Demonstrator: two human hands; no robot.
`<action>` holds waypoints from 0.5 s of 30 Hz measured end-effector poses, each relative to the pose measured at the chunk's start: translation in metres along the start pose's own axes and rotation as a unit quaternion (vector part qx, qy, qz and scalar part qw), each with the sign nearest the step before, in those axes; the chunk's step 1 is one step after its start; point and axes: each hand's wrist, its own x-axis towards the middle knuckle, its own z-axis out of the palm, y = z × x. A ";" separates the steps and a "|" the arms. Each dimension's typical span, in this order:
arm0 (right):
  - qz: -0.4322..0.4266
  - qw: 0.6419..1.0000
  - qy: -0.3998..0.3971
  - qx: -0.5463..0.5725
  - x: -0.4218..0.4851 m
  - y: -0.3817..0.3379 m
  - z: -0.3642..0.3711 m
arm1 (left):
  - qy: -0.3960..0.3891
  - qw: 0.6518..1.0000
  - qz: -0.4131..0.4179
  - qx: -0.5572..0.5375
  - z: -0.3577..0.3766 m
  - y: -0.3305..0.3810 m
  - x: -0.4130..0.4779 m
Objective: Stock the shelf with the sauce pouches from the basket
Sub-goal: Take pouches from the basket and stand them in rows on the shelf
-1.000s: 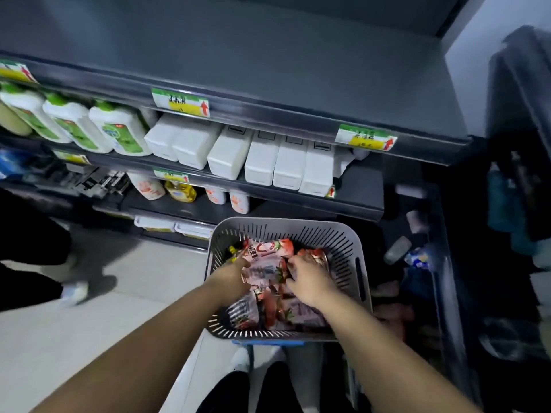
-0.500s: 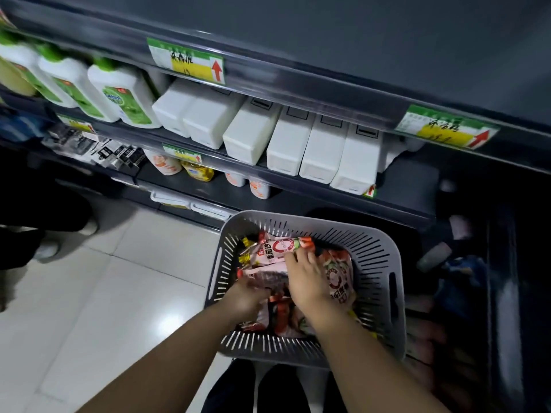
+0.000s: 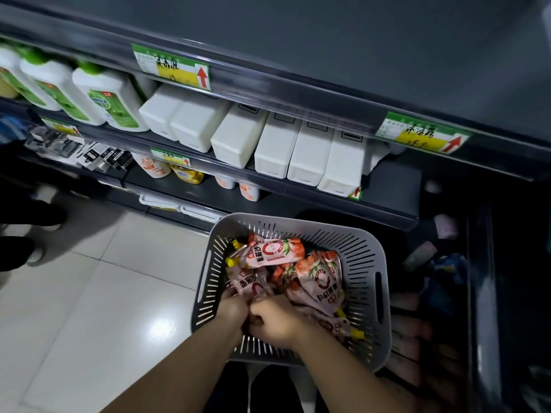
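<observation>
Slotted plastic basket (image 3: 369, 251); glossy pouches (image 3: 274, 250); shiny floor tiles (image 3: 98, 293).

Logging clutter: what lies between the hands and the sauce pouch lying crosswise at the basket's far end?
Head view: other sauce pouches, heaped in the grey basket, fill that stretch up to the far pouch.

Dim overall; my right side goes nearly black and detail there is lost. Overhead light leaves a white glare patch on the floor tiles (image 3: 155, 326). The white boxes (image 3: 268, 144) are the brightest things. Motion blur smears the green-capped bottles (image 3: 44, 81) and the price tag (image 3: 171, 67). The wide angle bends the shelf edge (image 3: 298, 93). My left hand (image 3: 234, 308), right hand (image 3: 277, 320) and the pouches (image 3: 319, 278) are fairly sharp.
</observation>
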 end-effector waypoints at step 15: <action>0.112 0.882 0.054 0.455 -0.004 0.017 -0.015 | -0.221 0.969 0.102 -0.034 -0.026 0.013 -0.029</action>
